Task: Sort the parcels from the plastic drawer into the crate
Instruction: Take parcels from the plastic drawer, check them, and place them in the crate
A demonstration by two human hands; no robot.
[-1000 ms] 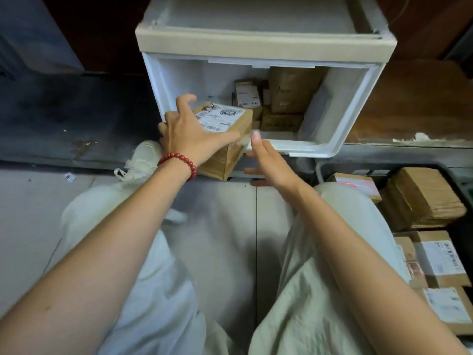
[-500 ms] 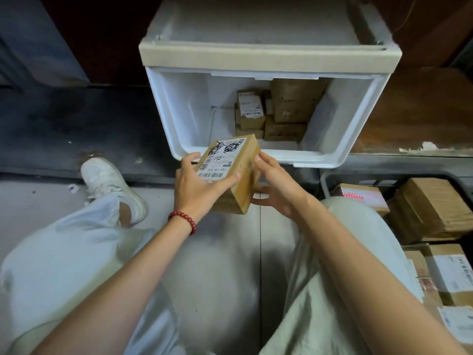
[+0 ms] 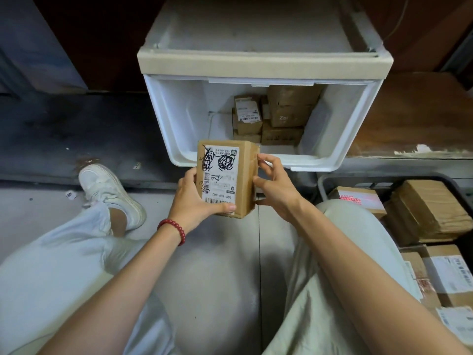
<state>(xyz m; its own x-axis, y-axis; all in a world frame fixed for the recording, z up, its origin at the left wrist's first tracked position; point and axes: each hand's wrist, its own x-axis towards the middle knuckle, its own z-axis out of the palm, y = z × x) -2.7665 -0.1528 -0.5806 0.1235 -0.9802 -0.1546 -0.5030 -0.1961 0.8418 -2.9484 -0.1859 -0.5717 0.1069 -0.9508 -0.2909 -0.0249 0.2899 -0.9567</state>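
L hand [image 3: 190,201] + R hand [image 3: 277,190] round labelled parcel [image 3: 225,175], by drawer [image 3: 302,163] front.

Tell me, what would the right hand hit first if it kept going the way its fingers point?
The parcel itself: the right hand touches its side. Past the parcel, probably the front rim of the plastic drawer, though depth is unclear.
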